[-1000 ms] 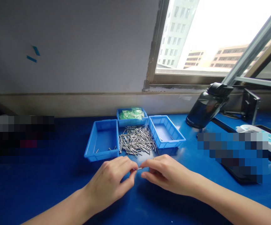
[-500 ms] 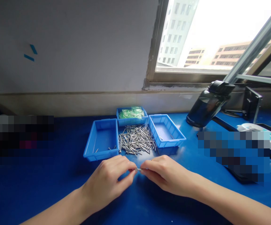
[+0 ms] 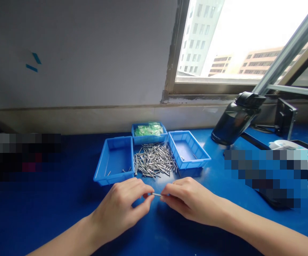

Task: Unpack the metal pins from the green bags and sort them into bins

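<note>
Left hand [image 3: 128, 201] and right hand [image 3: 187, 200] slightly apart, pinching opposite ends of slim metal pin [image 3: 157, 194] between them. Beyond left hand: left blue tray [image 3: 118, 154], few metal bits [image 3: 109, 173] inside. Beyond right hand: right blue tray [image 3: 186, 147], couple of small pieces [image 3: 195, 156]. Ahead, midway: pin heap [image 3: 155, 160] on bench [image 3: 63, 213]; behind it, rear blue tray [image 3: 150, 140] holding green-tinted packets [image 3: 148, 129].
</note>
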`<state>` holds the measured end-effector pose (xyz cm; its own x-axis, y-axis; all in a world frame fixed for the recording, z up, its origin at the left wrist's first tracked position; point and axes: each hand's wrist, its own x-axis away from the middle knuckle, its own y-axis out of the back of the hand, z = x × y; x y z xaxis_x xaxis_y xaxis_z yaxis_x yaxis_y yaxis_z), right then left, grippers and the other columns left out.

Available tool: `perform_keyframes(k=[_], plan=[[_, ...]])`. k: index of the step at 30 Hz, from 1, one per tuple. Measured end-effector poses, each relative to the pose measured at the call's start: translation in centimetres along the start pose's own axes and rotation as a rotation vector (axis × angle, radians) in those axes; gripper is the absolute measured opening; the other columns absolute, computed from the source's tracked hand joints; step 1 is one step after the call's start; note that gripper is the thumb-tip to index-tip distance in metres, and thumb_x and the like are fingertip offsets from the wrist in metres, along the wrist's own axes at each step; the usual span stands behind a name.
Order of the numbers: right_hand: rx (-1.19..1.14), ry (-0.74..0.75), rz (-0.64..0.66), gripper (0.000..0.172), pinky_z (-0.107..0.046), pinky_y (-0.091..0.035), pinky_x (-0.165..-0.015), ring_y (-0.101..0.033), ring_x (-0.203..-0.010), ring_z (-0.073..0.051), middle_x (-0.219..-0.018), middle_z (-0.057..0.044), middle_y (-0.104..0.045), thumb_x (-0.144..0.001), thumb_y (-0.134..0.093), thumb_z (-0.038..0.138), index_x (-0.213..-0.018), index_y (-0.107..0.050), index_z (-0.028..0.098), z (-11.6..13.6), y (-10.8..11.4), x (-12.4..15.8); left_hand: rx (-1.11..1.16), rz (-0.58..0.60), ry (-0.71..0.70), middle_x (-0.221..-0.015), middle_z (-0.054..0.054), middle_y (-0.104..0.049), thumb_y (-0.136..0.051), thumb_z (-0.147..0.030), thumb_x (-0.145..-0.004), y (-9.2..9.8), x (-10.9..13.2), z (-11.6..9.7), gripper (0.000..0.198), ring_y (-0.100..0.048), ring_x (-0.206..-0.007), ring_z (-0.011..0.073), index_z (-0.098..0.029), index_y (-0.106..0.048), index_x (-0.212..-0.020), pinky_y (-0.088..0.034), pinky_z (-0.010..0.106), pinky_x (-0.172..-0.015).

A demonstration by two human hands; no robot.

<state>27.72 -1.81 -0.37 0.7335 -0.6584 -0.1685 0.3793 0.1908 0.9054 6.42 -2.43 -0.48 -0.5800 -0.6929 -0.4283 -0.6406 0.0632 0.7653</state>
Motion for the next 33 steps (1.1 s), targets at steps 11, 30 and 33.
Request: perform_keyframes(k=[11,30,33], plan=[[-0.004,0.085,-0.162,0.016,-0.020,-0.032,-0.051,-0.048,-0.050,-0.008,-0.058,0.000,-0.057,-0.085,-0.045,0.018,-0.084,-0.060,0.015,0.8,0.1,0.1,-0.008,0.139,0.143,-0.066,-0.003,-0.059,-0.052,-0.015,-0.078,-0.5,0.1,-0.3,0.008,-0.053,-0.061,0.0093,-0.019,-0.058,-0.075,-0.041,0.018,-0.056],[-0.043,-0.005,-0.067,0.015,-0.018,-0.033,-0.050,-0.052,-0.051,-0.009,-0.058,0.000,-0.059,-0.086,-0.045,0.021,-0.084,-0.059,0.016,0.1,0.0,0.0,0.021,-0.025,-0.072,-0.061,-0.002,-0.060,-0.055,-0.015,-0.080,0.1,0.2,-0.5,0.008,-0.053,-0.055,0.0080,-0.018,-0.062,-0.080,-0.041,0.017,-0.052],[-0.040,0.032,-0.180,0.017,-0.019,-0.036,-0.051,-0.053,-0.052,-0.009,-0.061,-0.002,-0.061,-0.087,-0.045,0.022,-0.087,-0.061,0.016,-0.1,0.2,0.0,-0.021,-0.040,-0.003,-0.066,-0.002,-0.062,-0.053,-0.014,-0.081,0.0,0.2,-0.2,0.010,-0.055,-0.058,0.0082,-0.019,-0.061,-0.085,-0.042,0.016,-0.053]])
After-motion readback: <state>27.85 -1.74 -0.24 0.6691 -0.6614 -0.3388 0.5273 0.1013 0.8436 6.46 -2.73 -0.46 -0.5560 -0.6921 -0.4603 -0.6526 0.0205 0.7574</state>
